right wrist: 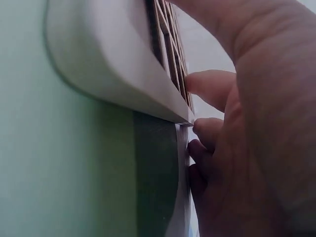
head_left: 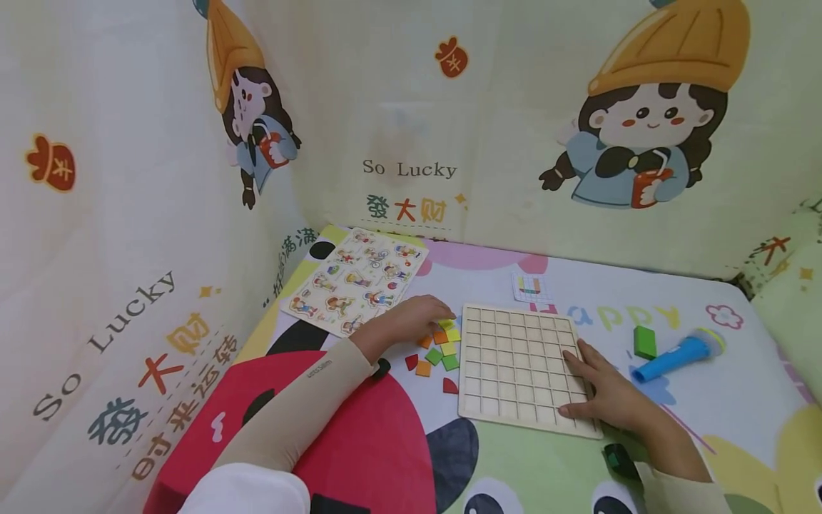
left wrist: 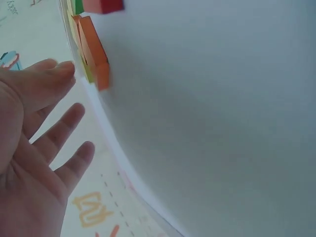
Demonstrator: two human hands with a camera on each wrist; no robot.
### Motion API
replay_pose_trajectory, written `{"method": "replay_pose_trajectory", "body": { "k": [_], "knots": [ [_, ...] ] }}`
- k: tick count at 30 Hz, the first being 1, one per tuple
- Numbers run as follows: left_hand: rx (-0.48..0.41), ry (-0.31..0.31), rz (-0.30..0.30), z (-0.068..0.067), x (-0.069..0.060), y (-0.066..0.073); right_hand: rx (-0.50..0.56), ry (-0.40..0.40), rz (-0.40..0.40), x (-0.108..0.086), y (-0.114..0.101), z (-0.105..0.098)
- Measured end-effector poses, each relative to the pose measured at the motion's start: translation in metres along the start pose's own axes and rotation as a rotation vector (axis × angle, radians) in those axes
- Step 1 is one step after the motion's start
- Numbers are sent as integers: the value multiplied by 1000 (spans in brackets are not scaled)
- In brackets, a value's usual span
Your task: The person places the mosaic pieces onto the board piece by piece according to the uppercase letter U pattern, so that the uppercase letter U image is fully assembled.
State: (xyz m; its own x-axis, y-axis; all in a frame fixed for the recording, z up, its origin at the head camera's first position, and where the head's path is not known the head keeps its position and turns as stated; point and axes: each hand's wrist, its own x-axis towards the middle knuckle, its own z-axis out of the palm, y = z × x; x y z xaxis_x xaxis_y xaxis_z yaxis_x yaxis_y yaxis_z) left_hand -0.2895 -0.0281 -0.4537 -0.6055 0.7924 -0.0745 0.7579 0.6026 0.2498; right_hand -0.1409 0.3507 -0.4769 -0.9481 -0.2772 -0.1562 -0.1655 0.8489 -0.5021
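My left hand (head_left: 417, 319) is over the far end of a small pile of coloured tiles, its fingertips beside a yellow tile (head_left: 453, 334). In the left wrist view, the thumb and index finger of the left hand (left wrist: 44, 123) come close together near an orange tile (left wrist: 94, 47); the other fingers are spread. Whether the fingertips touch a tile is hidden. A square wooden grid board (head_left: 514, 364) lies right of the pile. My right hand (head_left: 610, 392) rests at its right edge, thumb and fingertips over the grid. Some fingers of the right hand (right wrist: 237, 148) reach beside the board's edge.
A picture puzzle board (head_left: 349, 282) lies at the back left. Behind the grid board is a small pattern card (head_left: 531, 288). A green block (head_left: 645, 343) and a blue toy microphone or torch (head_left: 677, 357) lie at the right. Printed cloth walls (head_left: 501, 228) enclose the table.
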Motion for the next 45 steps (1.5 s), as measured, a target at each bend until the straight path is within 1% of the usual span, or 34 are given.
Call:
{"method": "replay_pose_trajectory", "body": {
  "k": [2, 4, 8, 14, 21, 24, 28, 35, 40, 45],
  "knots": [
    [-7, -15, 7, 2, 5, 3, -16, 7, 5, 0, 0, 1],
    [-14, -27, -8, 3, 7, 5, -22, 14, 1, 1, -2, 1],
    [-23, -41, -55, 3, 6, 6, -24, 20, -9, 3, -4, 2],
    [-19, -62, -74, 3, 7, 4, 1, 32, -30, 2, 2, 5],
    [68, -66, -55, 4, 15, -3, 41, 64, -62, 3, 14, 9],
    [129, -70, -55, 3, 17, -5, 41, 72, -76, 4, 15, 11],
    [186, -76, -67, 0, 17, -5, 33, 81, -79, 4, 12, 12],
    [166, -100, -96, -7, 20, -2, 10, 61, -57, 3, 8, 7],
    [153, -101, -106, -7, 24, -1, 8, 46, -47, 1, 6, 3],
    [148, -98, -109, -6, 25, -1, 11, 47, -48, -1, 6, 3]
  ]
}}
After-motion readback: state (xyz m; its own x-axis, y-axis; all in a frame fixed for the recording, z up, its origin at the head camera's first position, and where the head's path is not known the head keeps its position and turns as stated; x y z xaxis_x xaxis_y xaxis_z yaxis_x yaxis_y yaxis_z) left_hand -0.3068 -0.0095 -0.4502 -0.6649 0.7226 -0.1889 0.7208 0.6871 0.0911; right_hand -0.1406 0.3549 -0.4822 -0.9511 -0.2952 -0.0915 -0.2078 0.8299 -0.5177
